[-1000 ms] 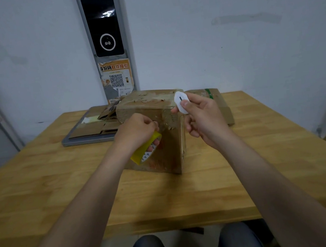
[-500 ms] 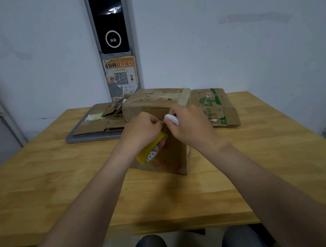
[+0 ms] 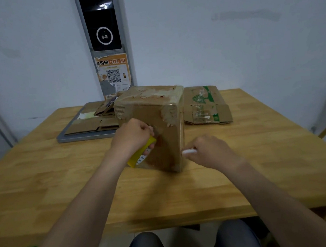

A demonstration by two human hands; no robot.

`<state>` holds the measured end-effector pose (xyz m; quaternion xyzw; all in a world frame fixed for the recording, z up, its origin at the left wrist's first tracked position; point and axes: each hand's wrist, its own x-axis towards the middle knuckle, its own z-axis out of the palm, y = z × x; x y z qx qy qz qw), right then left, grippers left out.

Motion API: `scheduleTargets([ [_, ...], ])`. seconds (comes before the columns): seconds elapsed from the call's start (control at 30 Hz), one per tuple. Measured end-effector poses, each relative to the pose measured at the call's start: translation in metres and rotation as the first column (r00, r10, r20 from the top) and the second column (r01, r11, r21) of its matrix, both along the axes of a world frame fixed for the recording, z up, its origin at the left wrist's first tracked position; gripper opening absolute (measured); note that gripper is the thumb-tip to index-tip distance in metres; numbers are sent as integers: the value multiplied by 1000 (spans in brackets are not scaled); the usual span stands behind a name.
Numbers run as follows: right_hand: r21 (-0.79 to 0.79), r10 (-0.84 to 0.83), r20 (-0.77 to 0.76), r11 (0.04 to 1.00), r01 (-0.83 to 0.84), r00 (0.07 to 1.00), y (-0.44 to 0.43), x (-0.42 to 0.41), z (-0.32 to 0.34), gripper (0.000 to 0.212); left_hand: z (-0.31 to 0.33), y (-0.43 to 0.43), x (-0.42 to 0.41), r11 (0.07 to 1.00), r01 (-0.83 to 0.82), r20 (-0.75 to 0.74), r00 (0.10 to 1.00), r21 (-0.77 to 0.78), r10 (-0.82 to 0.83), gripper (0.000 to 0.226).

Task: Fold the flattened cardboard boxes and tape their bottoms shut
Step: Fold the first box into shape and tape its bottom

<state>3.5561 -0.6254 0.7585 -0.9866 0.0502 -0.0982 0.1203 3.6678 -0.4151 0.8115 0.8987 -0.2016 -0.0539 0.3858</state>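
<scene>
Now, left hand (image 3: 131, 136) fisted round a half-hidden yellow tool (image 3: 139, 156), against the brown cardboard box (image 3: 168, 143), right hand (image 3: 211, 150) pinching a blurred white piece (image 3: 189, 151).

Cardboard box (image 3: 149, 112) stands on wooden table (image 3: 64, 184). Left hand (image 3: 131, 136) grips yellow tape dispenser (image 3: 139, 156) against its front face. Right hand (image 3: 209, 150) pinches small white object (image 3: 189, 151) at the box's right edge.

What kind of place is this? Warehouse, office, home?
Probably a parcel pickup or packing room, not a home: a wall-mounted scanner terminal with a QR-code poster under it, worn flattened cardboard boxes and one folded-up box on a plain wooden table.
</scene>
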Motion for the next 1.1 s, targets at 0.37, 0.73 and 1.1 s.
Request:
scheduleTargets([
  [0.37,54,-176,-84,982,181,981,-39,13,-21,46,9,15,-22,868,-128,-337,940,-480,-48,18],
  [0.73,162,-4,531,982,-97,847,16,71,54,42,5,4,-28,671,-277,-335,941,-688,44,25],
  [1.1,27,-8,651,1000,-13,759,24,77,31,62,-1,-13,-16,652,-279,-267,956,-705,120,32],
])
